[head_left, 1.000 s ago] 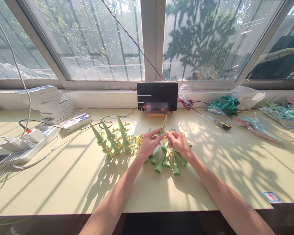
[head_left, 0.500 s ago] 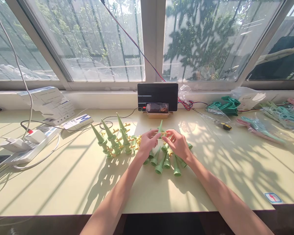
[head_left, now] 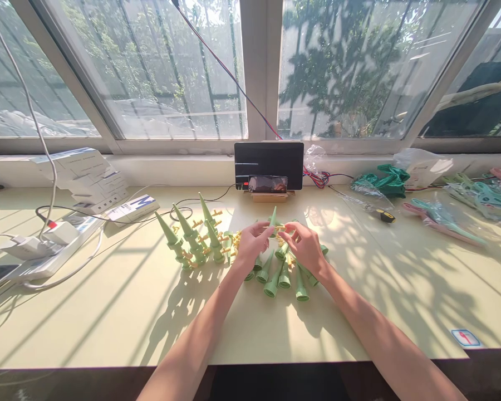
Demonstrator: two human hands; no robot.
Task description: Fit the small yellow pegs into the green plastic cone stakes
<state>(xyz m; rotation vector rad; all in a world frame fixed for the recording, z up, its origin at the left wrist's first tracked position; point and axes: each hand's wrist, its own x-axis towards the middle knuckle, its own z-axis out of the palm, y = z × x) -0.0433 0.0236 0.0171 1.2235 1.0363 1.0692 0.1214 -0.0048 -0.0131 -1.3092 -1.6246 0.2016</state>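
A green plastic watering spike (head_left: 273,215) stands point up in my left hand (head_left: 254,240), whose fingers are closed round its lower part. My right hand (head_left: 304,244) pinches a small yellow valve (head_left: 279,228) at the spike's side; how far the valve sits in the spike is hidden by my fingers. Below my hands lies a pile of loose green spikes (head_left: 284,276), several with open ends toward me. To the left stand several upright spikes (head_left: 187,234) fitted with yellow valves. Some loose yellow valves (head_left: 235,239) show beside my left hand.
A dark tablet (head_left: 269,159) with a phone (head_left: 268,184) before it stands at the back. On the left are a power strip (head_left: 62,245), cables and white boxes (head_left: 83,172). Plastic-wrapped items (head_left: 480,195) and a black-yellow tool (head_left: 385,216) lie on the right.
My right hand's fingers have shifted very slightly at the yellow valve. My left hand and the spike stay almost where they were.
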